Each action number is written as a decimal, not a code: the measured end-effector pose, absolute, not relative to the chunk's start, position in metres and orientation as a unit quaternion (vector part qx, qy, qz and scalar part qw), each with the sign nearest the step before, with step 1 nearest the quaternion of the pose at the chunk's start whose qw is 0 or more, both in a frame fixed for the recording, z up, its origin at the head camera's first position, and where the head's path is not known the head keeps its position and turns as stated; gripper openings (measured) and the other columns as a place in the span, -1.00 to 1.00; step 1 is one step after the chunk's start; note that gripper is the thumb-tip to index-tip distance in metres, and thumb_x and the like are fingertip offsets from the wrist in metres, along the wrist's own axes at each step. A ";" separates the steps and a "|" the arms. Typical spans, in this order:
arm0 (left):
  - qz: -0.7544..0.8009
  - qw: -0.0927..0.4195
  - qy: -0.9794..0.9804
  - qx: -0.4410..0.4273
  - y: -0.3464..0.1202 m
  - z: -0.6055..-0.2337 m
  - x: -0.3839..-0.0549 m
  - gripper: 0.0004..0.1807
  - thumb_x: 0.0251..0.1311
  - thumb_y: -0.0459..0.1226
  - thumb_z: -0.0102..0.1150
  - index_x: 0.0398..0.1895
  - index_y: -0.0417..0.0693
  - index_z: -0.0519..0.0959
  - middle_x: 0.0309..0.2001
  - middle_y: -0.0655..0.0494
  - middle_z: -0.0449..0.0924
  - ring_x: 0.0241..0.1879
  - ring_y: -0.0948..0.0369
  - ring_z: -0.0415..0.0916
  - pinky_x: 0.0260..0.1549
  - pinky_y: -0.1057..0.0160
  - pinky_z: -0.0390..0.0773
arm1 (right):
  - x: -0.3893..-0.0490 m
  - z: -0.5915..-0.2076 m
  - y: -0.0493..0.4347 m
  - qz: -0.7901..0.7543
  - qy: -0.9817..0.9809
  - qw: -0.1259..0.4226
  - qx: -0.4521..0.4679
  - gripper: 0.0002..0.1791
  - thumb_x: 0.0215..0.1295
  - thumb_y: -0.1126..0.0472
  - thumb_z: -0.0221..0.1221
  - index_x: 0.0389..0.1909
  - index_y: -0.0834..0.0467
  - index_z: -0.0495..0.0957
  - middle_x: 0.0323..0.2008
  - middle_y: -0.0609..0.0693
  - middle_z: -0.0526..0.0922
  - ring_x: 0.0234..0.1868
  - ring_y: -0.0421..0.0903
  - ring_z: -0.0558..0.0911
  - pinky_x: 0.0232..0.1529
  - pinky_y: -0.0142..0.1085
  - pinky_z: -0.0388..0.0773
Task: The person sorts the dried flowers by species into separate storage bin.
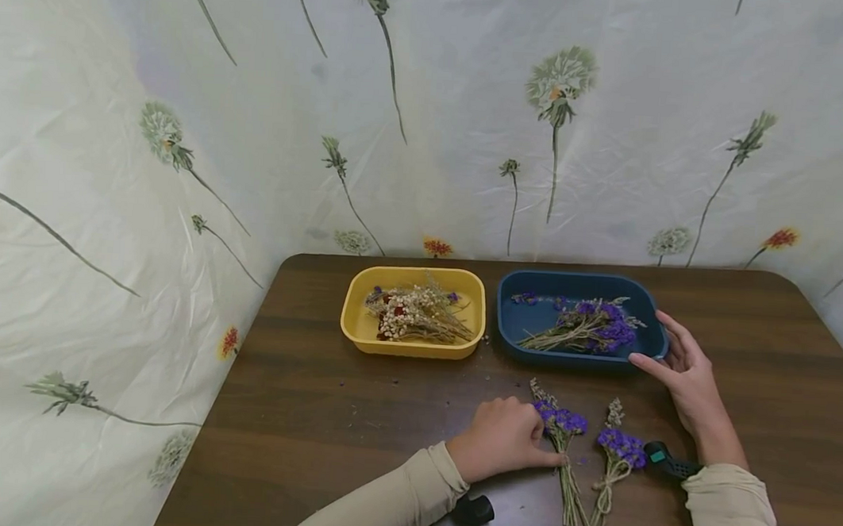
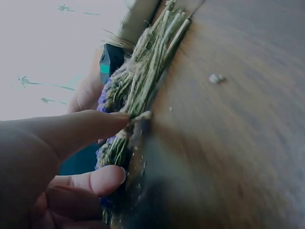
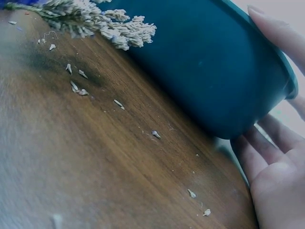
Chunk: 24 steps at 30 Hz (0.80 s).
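Observation:
My left hand [image 1: 504,436] pinches a small bunch of dried purple flowers [image 1: 562,421] lying on the table, thumb at its tied stems and fingers beside the blooms. In the left wrist view, the thumb lies right at the twine [image 2: 139,118] round the stems. At the right end of a blue tray [image 1: 567,358], my right hand [image 1: 689,380] grips the corner, its thumb on the front rim and its fingers along the side. Inside the tray lies a loose pile of purple dried flowers [image 1: 607,324]. A second bunch [image 1: 619,452], tied with a twine bow, rests between the hands.
A yellow tray [image 1: 411,349] with cream and dark red dried flowers [image 1: 419,314] stands left of the blue one. Small plant bits [image 3: 156,134] are scattered over the brown wooden table [image 1: 299,415]. A floral-patterned curtain [image 1: 442,137] hangs behind the table's back edge.

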<state>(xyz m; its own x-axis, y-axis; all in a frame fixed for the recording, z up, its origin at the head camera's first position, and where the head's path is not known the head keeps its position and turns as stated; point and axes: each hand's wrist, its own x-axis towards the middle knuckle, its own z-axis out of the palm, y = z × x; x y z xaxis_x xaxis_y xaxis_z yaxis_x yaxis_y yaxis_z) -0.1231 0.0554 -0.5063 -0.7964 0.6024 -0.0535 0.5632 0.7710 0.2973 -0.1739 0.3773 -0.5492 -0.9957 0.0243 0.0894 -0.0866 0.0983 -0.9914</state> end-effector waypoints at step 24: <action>0.178 0.091 0.926 0.319 0.037 -0.505 -0.128 -0.77 0.14 0.04 0.45 -0.55 0.29 0.61 -0.63 0.46 0.44 -0.65 0.48 0.31 -0.65 0.49 0.27 | -0.174 -0.548 0.376 0.684 -0.728 0.042 0.021 -0.10 0.44 0.40 0.21 0.66 -0.13 0.04 0.67 -0.08 -0.01 0.65 -0.26 0.05 0.19 -0.74 0.31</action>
